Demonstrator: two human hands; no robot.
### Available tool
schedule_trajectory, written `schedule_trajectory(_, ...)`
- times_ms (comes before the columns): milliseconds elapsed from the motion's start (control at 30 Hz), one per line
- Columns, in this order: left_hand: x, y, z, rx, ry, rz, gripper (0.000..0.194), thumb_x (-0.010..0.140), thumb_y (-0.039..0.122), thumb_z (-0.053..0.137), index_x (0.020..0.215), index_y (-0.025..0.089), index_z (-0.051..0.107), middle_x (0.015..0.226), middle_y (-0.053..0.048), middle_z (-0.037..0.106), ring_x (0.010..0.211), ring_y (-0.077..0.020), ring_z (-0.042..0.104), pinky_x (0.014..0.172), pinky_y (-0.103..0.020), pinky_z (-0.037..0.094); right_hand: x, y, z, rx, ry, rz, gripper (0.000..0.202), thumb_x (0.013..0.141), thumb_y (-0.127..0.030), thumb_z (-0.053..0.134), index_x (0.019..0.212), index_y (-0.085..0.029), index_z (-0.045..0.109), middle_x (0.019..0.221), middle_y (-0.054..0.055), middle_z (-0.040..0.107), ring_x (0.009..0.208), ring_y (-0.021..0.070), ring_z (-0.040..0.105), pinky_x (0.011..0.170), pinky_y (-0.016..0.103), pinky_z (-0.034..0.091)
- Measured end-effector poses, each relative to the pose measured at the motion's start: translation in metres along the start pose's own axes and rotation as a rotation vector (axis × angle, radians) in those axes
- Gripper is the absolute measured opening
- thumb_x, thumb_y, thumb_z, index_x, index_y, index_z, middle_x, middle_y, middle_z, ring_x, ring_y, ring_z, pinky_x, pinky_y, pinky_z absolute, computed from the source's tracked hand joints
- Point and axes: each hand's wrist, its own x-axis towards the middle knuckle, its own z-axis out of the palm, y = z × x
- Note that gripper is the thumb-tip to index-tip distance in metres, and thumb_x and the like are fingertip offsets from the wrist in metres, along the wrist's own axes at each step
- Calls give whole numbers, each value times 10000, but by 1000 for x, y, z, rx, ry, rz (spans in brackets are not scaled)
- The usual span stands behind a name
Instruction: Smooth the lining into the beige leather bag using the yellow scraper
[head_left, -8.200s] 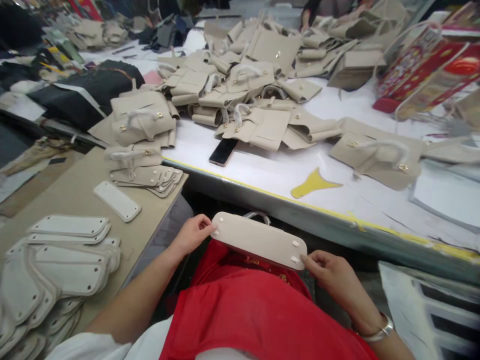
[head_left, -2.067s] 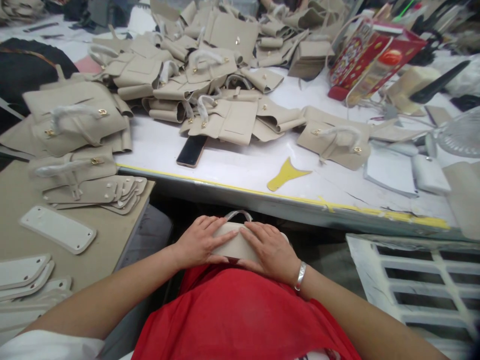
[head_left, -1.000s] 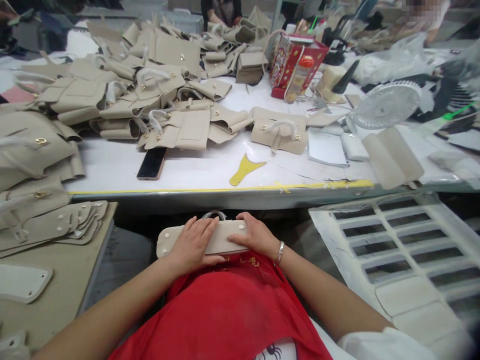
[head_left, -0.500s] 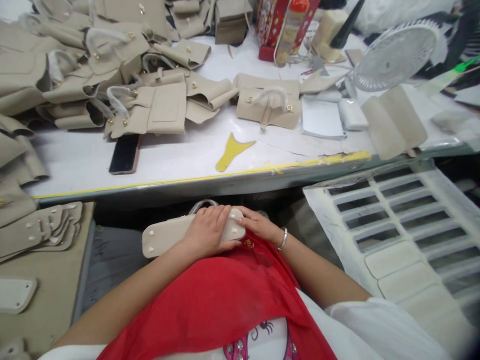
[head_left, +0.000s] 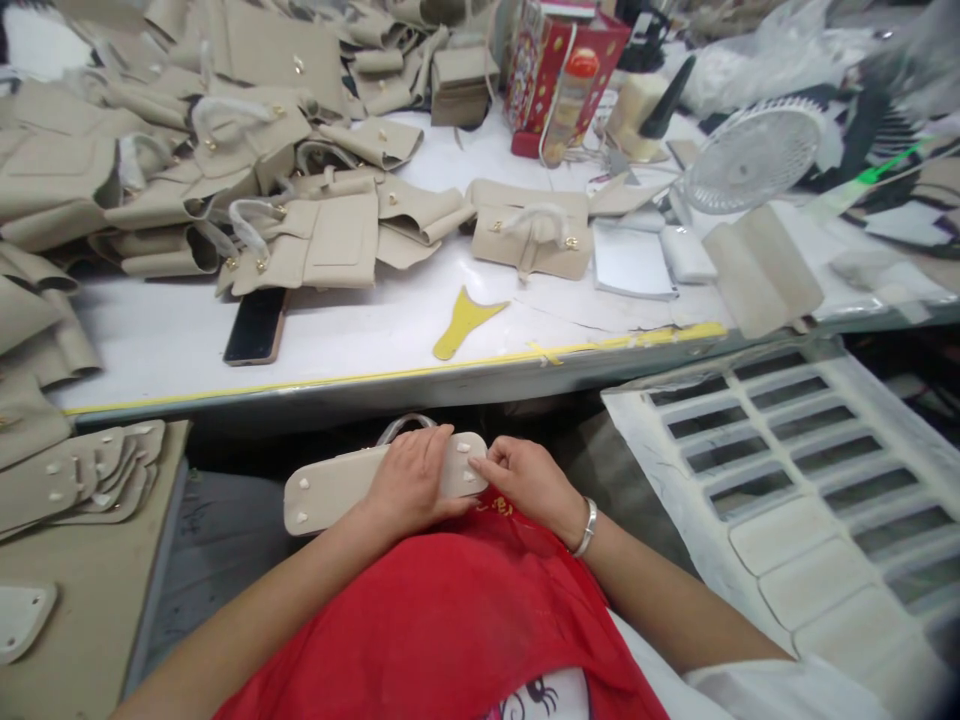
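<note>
A beige handbag (head_left: 334, 488) lies in my lap with its long, rounded base facing up. Small white-covered studs show near both ends of the base, and part of a wrapped handle (head_left: 405, 425) sticks out behind. Across the base rests my left hand (head_left: 412, 478), closed around it with the thumb along the near edge. At the right end is my right hand (head_left: 529, 480), fingers curled in and thumb tip at the edge beside the studs. The bag's body is hidden below the base.
Several beige bags (head_left: 337, 235) pile up on the white table (head_left: 360, 340), with a phone (head_left: 255, 327) and a yellow Y-shaped piece (head_left: 465, 322) nearby. Stacked base panels (head_left: 37, 480) lie at left. A slotted white rack (head_left: 750, 430) stands at right, below a fan (head_left: 757, 155).
My right hand has curled its fingers and shifted slightly right and down at the bag's end. The left hand keeps its grip. The whole view has shifted a little.
</note>
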Motion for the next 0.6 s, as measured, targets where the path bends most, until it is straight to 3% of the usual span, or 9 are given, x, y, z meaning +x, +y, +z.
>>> schedule_trajectory(200, 1, -2, 0, -38, 42, 30, 673, 695, 476, 586, 1201, 81, 388, 1094, -170, 557, 1004, -289, 519, 882, -410, 389, -6, -21, 5, -13, 38, -155, 284, 856, -351, 457, 631, -179, 474, 594, -28, 527, 544, 86, 445, 538, 212, 276)
schedule_trajectory(367, 4, 0, -6, -55, -30, -3, 687, 660, 557, 594, 1158, 117, 421, 1048, -146, 560, 963, -290, 520, 850, -401, 381, -3, -6, 4, -70, 25, -29, 324, 868, -385, 433, 626, -177, 492, 606, -8, 553, 552, 97, 468, 534, 219, 269)
schedule_trajectory(600, 8, 1, -7, -24, -100, -14, 712, 658, 600, 573, 1147, 100, 439, 1068, -149, 545, 964, -291, 499, 845, -399, 356, 2, 1, 3, -92, 17, -3, 316, 850, -387, 464, 617, -179, 513, 608, -8, 570, 555, 99, 482, 530, 219, 264)
